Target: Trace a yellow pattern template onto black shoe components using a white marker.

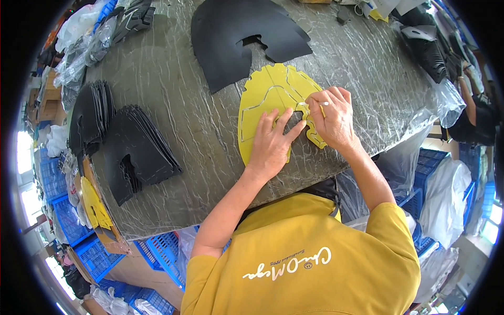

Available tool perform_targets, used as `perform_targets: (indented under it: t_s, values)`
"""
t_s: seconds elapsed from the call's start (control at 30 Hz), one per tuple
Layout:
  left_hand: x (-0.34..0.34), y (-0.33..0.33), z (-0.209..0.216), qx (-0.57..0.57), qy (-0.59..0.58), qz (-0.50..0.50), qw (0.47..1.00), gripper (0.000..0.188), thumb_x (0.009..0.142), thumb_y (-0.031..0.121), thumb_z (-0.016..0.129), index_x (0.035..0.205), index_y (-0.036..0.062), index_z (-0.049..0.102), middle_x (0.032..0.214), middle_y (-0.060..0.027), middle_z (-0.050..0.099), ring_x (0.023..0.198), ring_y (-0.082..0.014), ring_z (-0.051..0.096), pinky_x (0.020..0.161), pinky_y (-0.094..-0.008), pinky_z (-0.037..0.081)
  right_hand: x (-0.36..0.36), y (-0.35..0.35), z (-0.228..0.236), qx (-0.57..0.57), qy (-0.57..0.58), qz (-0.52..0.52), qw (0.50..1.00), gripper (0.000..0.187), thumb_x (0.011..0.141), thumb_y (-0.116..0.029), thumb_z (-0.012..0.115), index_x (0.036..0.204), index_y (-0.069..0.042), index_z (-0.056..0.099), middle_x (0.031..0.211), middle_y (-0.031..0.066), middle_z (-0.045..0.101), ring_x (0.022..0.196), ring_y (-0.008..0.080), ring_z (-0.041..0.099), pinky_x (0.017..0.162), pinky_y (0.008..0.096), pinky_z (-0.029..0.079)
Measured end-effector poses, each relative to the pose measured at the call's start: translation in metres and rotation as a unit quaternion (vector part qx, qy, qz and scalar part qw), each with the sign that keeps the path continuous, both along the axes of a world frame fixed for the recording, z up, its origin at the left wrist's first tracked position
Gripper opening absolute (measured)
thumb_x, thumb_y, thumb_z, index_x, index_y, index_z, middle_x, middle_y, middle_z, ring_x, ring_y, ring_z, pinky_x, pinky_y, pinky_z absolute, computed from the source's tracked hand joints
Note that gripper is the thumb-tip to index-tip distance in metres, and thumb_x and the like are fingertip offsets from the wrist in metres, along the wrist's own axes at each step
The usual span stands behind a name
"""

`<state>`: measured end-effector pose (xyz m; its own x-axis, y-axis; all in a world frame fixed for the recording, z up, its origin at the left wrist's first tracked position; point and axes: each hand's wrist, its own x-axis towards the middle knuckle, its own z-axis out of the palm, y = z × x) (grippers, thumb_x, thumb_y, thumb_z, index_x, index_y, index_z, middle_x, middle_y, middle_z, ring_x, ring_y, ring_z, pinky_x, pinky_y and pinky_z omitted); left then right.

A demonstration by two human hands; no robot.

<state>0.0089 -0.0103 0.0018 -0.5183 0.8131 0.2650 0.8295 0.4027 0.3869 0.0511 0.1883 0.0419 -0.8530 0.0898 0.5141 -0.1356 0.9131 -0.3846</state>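
A yellow template (262, 97), arched in outline with notched edges and slotted lines, lies on the dark table near its front edge. My left hand (271, 149) presses on its middle, fingers spread flat beside the central cut-out. In my right hand (336, 119) a slim white pen (323, 103) is pinched, its tip down at the template's right part, by the cut-out. The fingers partly hide the tip. Just beyond the template lies a black arched sheet piece (226, 39) with a similar cut-out. What lies under the template is hidden.
Stacked black cut pieces (137, 149) rest at the left, beside another black stack (92, 115). Clear plastic film covers the table (173, 94). Blue crates (97, 257) stand below the left edge; plastic bags (446, 194) and more crates are at the right. Another person's arm (469, 100) shows far right.
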Motion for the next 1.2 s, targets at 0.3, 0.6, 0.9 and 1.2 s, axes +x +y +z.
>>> perform_targets:
  t_s: [0.3, 0.6, 0.9, 1.2]
  values:
    - [0.0, -0.001, 0.0, 0.001, 0.0, 0.001, 1.0, 0.06, 0.082, 0.0, 0.071, 0.137, 0.0207, 0.061, 0.145, -0.0121, 0.048, 0.136, -0.0378, 0.043, 0.118, -0.0565, 0.036, 0.002, 0.0, -0.001, -0.023, 0.001, 0.019, 1.0, 0.003, 0.095, -0.008, 0.065, 0.093, -0.009, 0.065, 0.081, 0.001, 0.066, 0.078, 0.0234, 0.062, 0.088, 0.0414, 0.043]
    - [0.0, -0.001, 0.0, 0.005, 0.0, 0.001, 1.0, 0.059, 0.083, -0.001, 0.07, 0.136, 0.0207, 0.061, 0.146, -0.0116, 0.047, 0.134, -0.038, 0.044, 0.118, -0.0565, 0.036, 0.018, 0.013, 0.004, -0.043, -0.013, -0.014, 0.999, 0.007, 0.095, -0.009, 0.064, 0.09, -0.009, 0.067, 0.081, 0.0011, 0.067, 0.078, 0.0226, 0.062, 0.088, 0.0404, 0.043]
    - [0.001, 0.001, -0.002, 0.009, 0.008, 0.02, 1.0, 0.074, 0.073, -0.012, 0.07, 0.136, 0.0263, 0.064, 0.148, -0.0046, 0.048, 0.129, -0.0362, 0.047, 0.11, -0.0463, 0.046, 0.026, 0.011, 0.004, -0.025, -0.022, -0.007, 0.999, 0.004, 0.095, -0.009, 0.065, 0.091, -0.009, 0.067, 0.084, 0.002, 0.068, 0.08, 0.0237, 0.061, 0.09, 0.0409, 0.042]
    - [0.003, 0.001, 0.0, 0.005, 0.011, 0.024, 1.0, 0.072, 0.074, -0.012, 0.069, 0.135, 0.0265, 0.064, 0.147, -0.0044, 0.049, 0.129, -0.036, 0.047, 0.11, -0.0465, 0.045, 0.032, 0.011, -0.001, -0.001, 0.003, 0.003, 1.0, 0.004, 0.093, -0.008, 0.068, 0.093, -0.009, 0.065, 0.082, 0.0018, 0.067, 0.08, 0.0239, 0.061, 0.089, 0.0412, 0.042]
